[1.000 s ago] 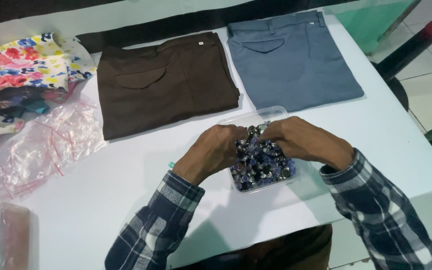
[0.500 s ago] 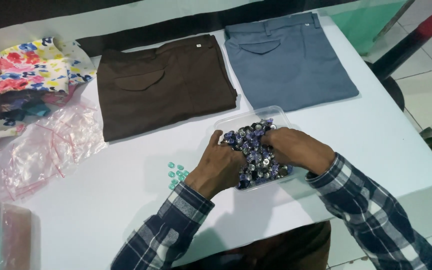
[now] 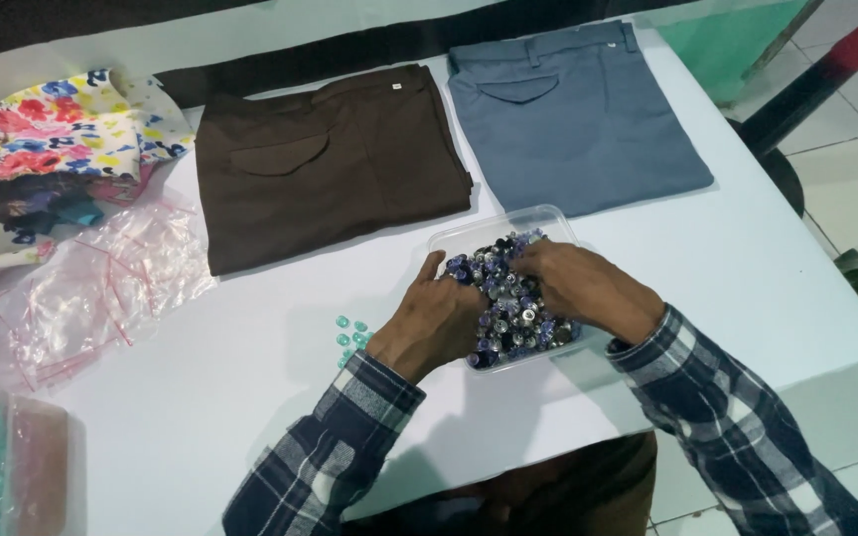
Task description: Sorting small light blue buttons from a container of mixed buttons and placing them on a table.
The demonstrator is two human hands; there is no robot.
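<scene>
White table (image 3: pixel 767 298) on pale tiled floor (image 3: pixel 846 169) — a green panel (image 3: pixel 737 40) beyond

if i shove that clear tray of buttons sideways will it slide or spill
The clear tray looks thin and shallow, so it probably flexes. The buttons are heaped above its rim, so some would likely spill and roll. On the smooth white table it should slide easily.

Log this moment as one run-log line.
left hand: in button tray | right hand: in buttons | nearby: brown trousers, grey trousers

I see 2 folded trousers, brown (image 3: pixel 325 164) and grey-blue (image 3: pixel 573 114), floral cloth (image 3: pixel 47 139) upper left, blue-silver buttons (image 3: pixel 513 298), teal beads (image 3: pixel 350 333), navy plaid sleeves (image 3: pixel 350 427), white table (image 3: pixel 201 397).
</scene>
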